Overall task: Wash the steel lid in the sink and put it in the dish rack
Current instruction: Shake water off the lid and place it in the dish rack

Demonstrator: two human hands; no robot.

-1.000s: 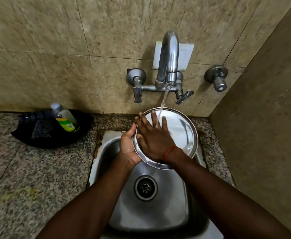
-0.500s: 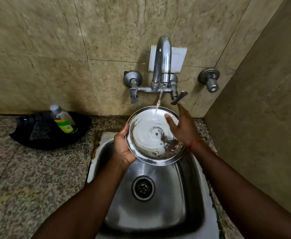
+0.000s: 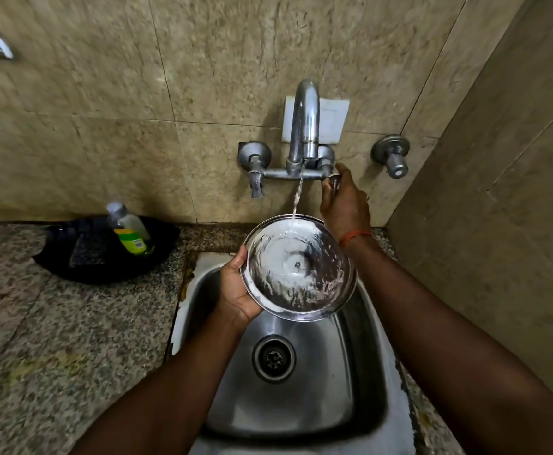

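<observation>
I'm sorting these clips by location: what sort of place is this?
Probably a kitchen washing-up corner: a steel sink set in a speckled stone counter, a wall tap running onto a steel lid, and a soap bottle nearby.

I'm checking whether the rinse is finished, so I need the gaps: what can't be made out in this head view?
In the head view:
The dish rack: outside the frame.
The steel lid: outer face turned away; the lid hides the fingers of the left hand.
The tap handle: mostly covered by the right hand gripping it.
The bottle: label print too small and blurred.
</observation>
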